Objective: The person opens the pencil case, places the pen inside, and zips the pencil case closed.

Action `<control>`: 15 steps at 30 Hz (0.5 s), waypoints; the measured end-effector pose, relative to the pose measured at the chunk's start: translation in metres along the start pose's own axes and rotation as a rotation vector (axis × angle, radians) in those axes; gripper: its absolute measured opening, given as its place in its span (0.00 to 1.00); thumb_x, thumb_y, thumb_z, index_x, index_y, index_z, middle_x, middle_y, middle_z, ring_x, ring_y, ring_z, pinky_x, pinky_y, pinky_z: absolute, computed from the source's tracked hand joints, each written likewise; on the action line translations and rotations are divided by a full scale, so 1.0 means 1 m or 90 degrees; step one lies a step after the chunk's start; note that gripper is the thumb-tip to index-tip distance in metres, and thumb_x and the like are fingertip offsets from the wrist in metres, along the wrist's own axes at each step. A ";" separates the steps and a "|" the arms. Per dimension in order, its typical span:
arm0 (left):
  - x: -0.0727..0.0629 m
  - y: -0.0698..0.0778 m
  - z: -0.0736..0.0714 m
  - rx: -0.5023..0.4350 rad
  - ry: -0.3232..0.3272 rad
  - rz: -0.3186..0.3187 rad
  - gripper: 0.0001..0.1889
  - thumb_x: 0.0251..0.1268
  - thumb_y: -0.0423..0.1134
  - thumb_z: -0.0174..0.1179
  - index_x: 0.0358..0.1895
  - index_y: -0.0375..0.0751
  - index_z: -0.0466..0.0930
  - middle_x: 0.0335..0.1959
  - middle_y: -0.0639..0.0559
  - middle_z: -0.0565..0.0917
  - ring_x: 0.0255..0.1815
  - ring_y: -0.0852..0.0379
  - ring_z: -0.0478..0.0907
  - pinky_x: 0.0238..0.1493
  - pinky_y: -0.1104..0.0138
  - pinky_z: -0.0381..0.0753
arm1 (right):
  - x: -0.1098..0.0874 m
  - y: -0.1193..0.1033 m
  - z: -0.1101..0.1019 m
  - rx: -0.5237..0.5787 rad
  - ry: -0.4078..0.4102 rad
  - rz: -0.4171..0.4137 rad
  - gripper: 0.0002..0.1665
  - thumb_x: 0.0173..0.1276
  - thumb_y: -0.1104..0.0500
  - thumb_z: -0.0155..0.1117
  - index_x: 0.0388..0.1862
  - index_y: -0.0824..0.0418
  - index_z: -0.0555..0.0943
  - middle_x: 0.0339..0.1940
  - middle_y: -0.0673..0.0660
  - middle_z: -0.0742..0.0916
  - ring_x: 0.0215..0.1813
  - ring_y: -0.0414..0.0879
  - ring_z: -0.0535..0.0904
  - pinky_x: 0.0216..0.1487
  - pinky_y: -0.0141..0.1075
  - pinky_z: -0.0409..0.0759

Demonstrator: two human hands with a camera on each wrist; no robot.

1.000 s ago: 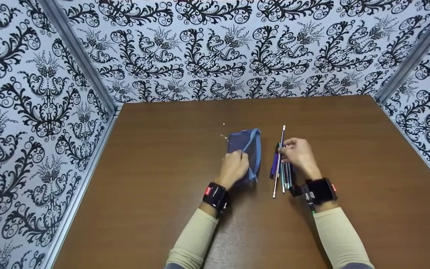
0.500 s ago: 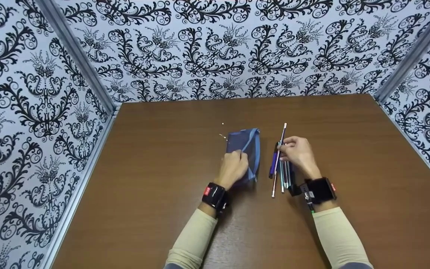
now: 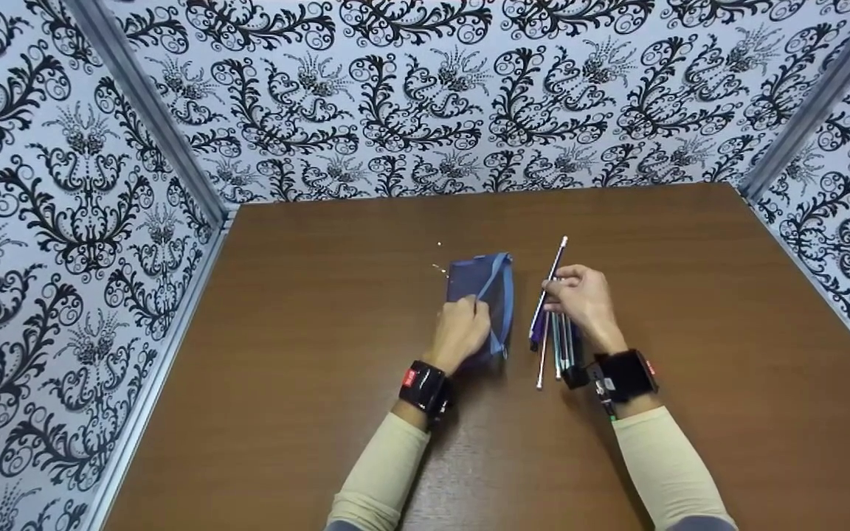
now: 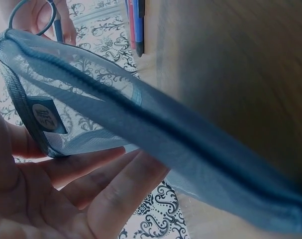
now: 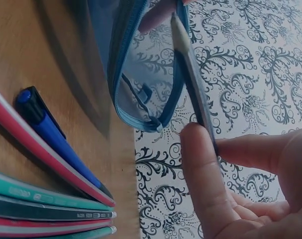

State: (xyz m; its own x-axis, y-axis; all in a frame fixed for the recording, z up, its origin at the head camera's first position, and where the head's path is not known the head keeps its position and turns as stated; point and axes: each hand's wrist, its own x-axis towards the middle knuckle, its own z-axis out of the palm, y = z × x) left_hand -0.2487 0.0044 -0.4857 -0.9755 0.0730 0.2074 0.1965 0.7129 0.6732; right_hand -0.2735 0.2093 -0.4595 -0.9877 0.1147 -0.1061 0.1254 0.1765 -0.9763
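In the head view, my left hand (image 3: 462,324) grips a blue mesh zip pouch (image 3: 469,276). The left wrist view shows fingers behind the mesh and the zip edge (image 4: 141,112) parted. My right hand (image 3: 580,299) pinches a dark pencil (image 5: 193,82) between thumb and finger. Its sharpened tip is up by the pouch's open mouth (image 5: 122,64) in the right wrist view; whether it is inside I cannot tell. Beneath the right hand lie several pencils (image 5: 46,191), striped red or green, and a blue pen (image 5: 56,137).
A brown wooden table (image 3: 307,332) carries everything. Small pale specks (image 3: 439,267) lie left of the pouch. Patterned wall panels (image 3: 425,96) enclose the back and sides.
My right hand has lifted the pencil off the pile, shifting slightly left and away from me. The pencil tilts more now. The left hand and pouch stay nearly still.
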 end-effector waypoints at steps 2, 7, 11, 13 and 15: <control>0.000 0.000 0.000 0.000 -0.001 -0.001 0.15 0.71 0.40 0.47 0.26 0.40 0.76 0.34 0.35 0.86 0.40 0.37 0.84 0.41 0.50 0.80 | 0.001 0.000 0.001 0.012 0.005 -0.002 0.23 0.68 0.69 0.61 0.57 0.79 0.68 0.41 0.66 0.86 0.24 0.38 0.83 0.32 0.31 0.84; 0.000 0.000 0.002 0.007 0.000 0.001 0.15 0.71 0.40 0.47 0.30 0.37 0.79 0.38 0.34 0.86 0.42 0.37 0.84 0.43 0.50 0.80 | 0.000 0.001 0.003 0.023 0.011 -0.003 0.23 0.67 0.69 0.62 0.57 0.78 0.68 0.40 0.65 0.85 0.23 0.37 0.82 0.32 0.31 0.83; -0.001 0.001 0.002 0.002 -0.005 -0.008 0.16 0.71 0.41 0.45 0.30 0.38 0.79 0.38 0.35 0.86 0.42 0.37 0.84 0.42 0.49 0.80 | -0.001 -0.001 0.002 0.047 0.007 -0.011 0.23 0.67 0.70 0.62 0.57 0.79 0.67 0.33 0.57 0.85 0.23 0.38 0.82 0.32 0.31 0.84; -0.001 0.001 0.002 -0.003 -0.009 -0.014 0.16 0.71 0.42 0.44 0.29 0.38 0.78 0.37 0.36 0.86 0.41 0.37 0.85 0.42 0.49 0.80 | -0.001 -0.001 0.003 0.058 0.008 -0.017 0.23 0.66 0.71 0.62 0.56 0.80 0.68 0.29 0.53 0.85 0.23 0.38 0.82 0.31 0.31 0.83; -0.001 0.002 0.002 -0.007 -0.011 -0.016 0.16 0.71 0.42 0.44 0.29 0.39 0.78 0.36 0.36 0.86 0.41 0.37 0.85 0.41 0.49 0.80 | -0.001 -0.002 0.003 0.068 0.011 -0.020 0.22 0.66 0.71 0.62 0.55 0.79 0.68 0.28 0.51 0.85 0.23 0.38 0.83 0.31 0.31 0.83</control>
State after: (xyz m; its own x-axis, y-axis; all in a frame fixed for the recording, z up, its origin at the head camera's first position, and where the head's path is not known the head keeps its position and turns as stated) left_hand -0.2478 0.0070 -0.4864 -0.9816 0.0670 0.1786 0.1730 0.7066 0.6862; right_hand -0.2731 0.2055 -0.4580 -0.9892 0.1273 -0.0733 0.0834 0.0757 -0.9936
